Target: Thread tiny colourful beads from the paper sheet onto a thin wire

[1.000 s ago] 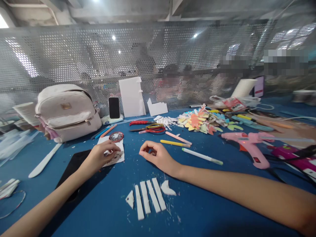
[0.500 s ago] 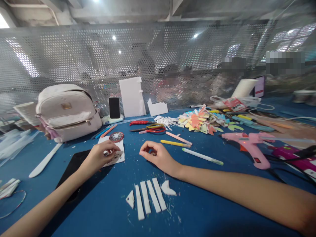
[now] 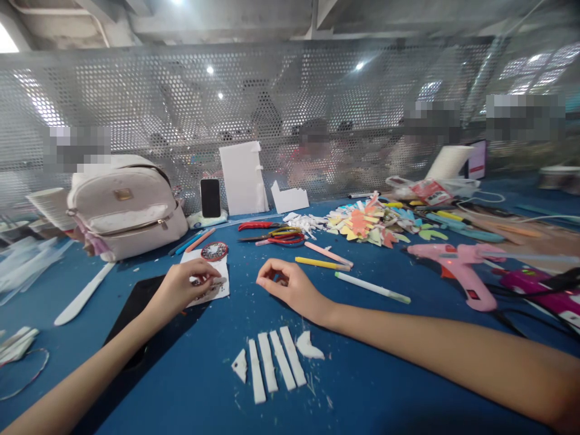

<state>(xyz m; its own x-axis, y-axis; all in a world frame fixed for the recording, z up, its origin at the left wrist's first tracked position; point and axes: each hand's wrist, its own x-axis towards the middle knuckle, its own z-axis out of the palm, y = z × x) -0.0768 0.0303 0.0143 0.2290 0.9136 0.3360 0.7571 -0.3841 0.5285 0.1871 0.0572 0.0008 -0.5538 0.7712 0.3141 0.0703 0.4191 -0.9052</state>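
Resting on the blue table point(image 3: 190, 374), the left hand point(image 3: 179, 289) pinches something small against a white card point(image 3: 212, 279), though what exactly I can't tell. Right hand point(image 3: 290, 287) sits just beside it, fingers curled loosely, holding nothing I can see. White foam strips point(image 3: 272, 365) lie in a row right in front. Farther out: pens point(image 3: 371, 286), scissors point(image 3: 267, 232), a pink glue gun point(image 3: 457, 266), paper scraps point(image 3: 367, 223), a beige backpack point(image 3: 124, 208).
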